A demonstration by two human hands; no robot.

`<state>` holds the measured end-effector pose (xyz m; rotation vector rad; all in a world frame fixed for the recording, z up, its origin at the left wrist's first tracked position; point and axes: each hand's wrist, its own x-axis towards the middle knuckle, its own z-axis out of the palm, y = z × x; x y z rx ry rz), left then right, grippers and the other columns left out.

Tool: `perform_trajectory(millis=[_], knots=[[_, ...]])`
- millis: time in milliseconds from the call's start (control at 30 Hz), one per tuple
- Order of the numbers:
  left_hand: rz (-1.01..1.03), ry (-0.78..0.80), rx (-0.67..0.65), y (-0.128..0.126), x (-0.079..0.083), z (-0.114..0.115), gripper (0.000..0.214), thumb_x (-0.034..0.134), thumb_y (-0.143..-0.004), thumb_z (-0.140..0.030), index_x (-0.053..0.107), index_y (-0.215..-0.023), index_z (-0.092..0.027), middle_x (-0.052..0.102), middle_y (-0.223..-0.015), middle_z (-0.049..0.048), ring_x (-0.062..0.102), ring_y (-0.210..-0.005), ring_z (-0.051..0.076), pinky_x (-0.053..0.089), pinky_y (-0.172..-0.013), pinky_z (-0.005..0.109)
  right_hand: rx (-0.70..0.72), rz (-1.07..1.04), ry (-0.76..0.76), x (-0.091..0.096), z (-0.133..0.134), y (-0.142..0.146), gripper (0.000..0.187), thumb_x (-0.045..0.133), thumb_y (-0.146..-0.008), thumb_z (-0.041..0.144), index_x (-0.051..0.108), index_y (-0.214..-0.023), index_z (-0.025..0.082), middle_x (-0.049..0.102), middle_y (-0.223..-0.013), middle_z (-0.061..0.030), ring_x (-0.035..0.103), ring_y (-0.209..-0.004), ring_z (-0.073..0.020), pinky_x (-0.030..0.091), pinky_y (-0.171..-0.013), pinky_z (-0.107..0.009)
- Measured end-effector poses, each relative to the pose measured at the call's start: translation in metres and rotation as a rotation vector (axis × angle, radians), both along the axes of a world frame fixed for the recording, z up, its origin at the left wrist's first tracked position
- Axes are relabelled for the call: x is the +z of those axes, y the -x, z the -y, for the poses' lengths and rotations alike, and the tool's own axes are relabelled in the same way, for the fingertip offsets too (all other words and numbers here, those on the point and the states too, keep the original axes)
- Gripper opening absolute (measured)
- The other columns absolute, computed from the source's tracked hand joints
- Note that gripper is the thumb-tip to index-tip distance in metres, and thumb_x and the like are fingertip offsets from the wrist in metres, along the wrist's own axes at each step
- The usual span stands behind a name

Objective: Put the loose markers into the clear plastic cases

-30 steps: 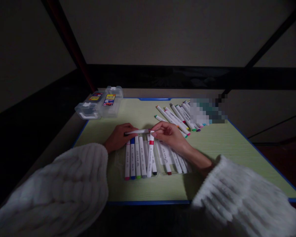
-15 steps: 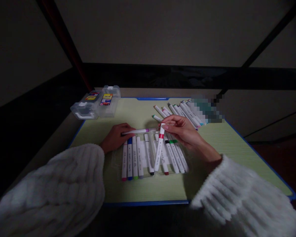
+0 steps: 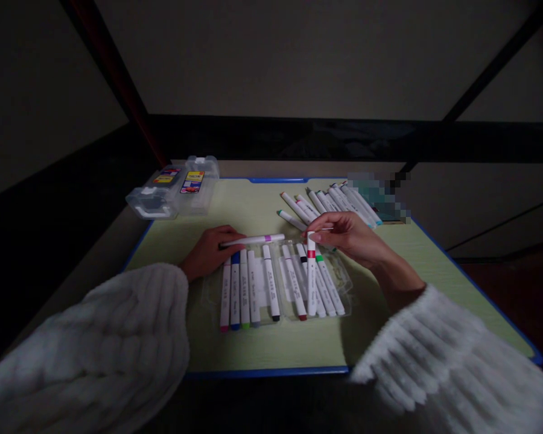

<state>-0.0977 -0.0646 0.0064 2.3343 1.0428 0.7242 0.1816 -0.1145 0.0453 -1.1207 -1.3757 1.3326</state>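
Lightly, the right hand (image 3: 346, 238) pinched the top of a red-banded marker (image 3: 312, 280) over the right half of the clear case (image 3: 279, 268), while the left hand (image 3: 212, 250) held a purple-banded marker (image 3: 256, 240) crosswise near the case's far edge.

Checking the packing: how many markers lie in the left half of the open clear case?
5, from left to right: pink-ended marker, blue-ended marker, green-ended marker, grey-ended marker and, past a gap, black-ended marker. Any lying underneath would be hidden.
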Motion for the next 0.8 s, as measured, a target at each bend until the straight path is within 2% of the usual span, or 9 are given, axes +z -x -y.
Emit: perform_trajectory(millis=[167, 333, 533, 800], knots=[[-0.011, -0.006, 0.007, 0.0, -0.001, -0.001, 0.025, 0.053, -0.079, -0.032, 0.068, -0.093, -0.018, 0.063, -0.086, 0.0038, 0.059, -0.079, 0.016, 0.047, -0.072, 0.027, 0.08, 0.035, 0.006, 0.0, 0.0, 0.002, 0.015, 0.075, -0.06, 0.026, 0.068, -0.071, 0.017, 0.068, -0.066, -0.0008, 0.059, -0.059, -0.0103, 0.046, -0.057, -0.025], [-0.016, -0.007, 0.001, 0.0, -0.001, -0.001, 0.025, 0.053, -0.08, -0.032, 0.068, -0.093, -0.018, 0.063, -0.086, 0.0034, 0.059, -0.079, 0.015, 0.048, -0.072, 0.027, 0.082, 0.078, -0.008, -0.003, -0.001, 0.001, 0.017, 0.074, -0.062, 0.026, 0.07, -0.076, 0.018, 0.065, -0.062, 0.0005, 0.056, -0.056, -0.0101, 0.044, -0.053, -0.025], [-0.017, -0.01, 0.01, 0.0, 0.0, 0.0, 0.025, 0.054, -0.079, -0.032, 0.069, -0.091, -0.017, 0.063, -0.085, 0.0039, 0.059, -0.078, 0.016, 0.047, -0.074, 0.028, 0.094, 0.18, -0.065, -0.006, -0.003, 0.0, 0.012, 0.07, -0.066, 0.025, 0.071, -0.075, 0.02, 0.065, -0.069, -0.0001, 0.054, -0.061, -0.0105, 0.041, -0.055, -0.025], [-0.014, 0.004, 0.011, -0.001, 0.0, -0.001, 0.025, 0.054, -0.08, -0.033, 0.068, -0.092, -0.016, 0.063, -0.085, 0.0041, 0.059, -0.078, 0.016, 0.047, -0.073, 0.027, 0.175, 0.239, -0.091, -0.019, -0.008, 0.001, 0.018, 0.068, -0.067, 0.025, 0.07, -0.083, 0.017, 0.055, -0.059, 0.0031, 0.047, -0.052, -0.0074, 0.036, -0.047, -0.023]])
